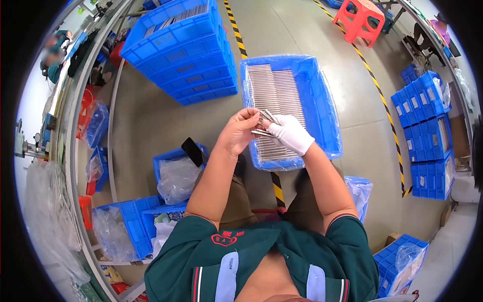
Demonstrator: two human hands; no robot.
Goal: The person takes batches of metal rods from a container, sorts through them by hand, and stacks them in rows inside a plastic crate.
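Note:
My bare left hand (238, 130) and my right hand (292, 134), in a white glove that leaves some fingertips bare, meet over a blue crate (329, 126). Between them are several short, slim metal rods (268, 117), fanned out at slightly different angles. The left fingers pinch at the rods' near ends, while the right fingers wrap round them. Below, the crate is lined with clear plastic and holds two columns of similar metal rods (288, 93) laid in tight rows. My hands hide part of the left column.
Stacked blue crates (186, 65) stand at the far left, more crates (427, 136) at the right. A red stool (359, 21) is at the far right. By my left forearm are a black phone-like slab (191, 152) and a plastic-covered crate (178, 176). A metal-framed bench (70, 126) runs along the left.

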